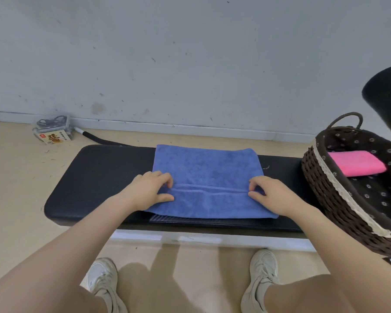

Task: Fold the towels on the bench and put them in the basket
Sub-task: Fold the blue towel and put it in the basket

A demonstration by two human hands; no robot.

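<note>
Progress check: one pink towel point(357, 163) already lies folded inside the wicker basket point(332, 199), which sits at the right end of the black tabletop point(95, 177). A blue towel point(205, 177) lies flat mid-tabletop, fold in progress. Left hand point(150, 188) and right hand point(270, 193) are set apart at opposite sides of the towel, each pinching the hemmed edge that runs across the cloth between them. Judged remaining: finish folding the blue towel, then move it to the basket. No other unfolded towels in view.
</note>
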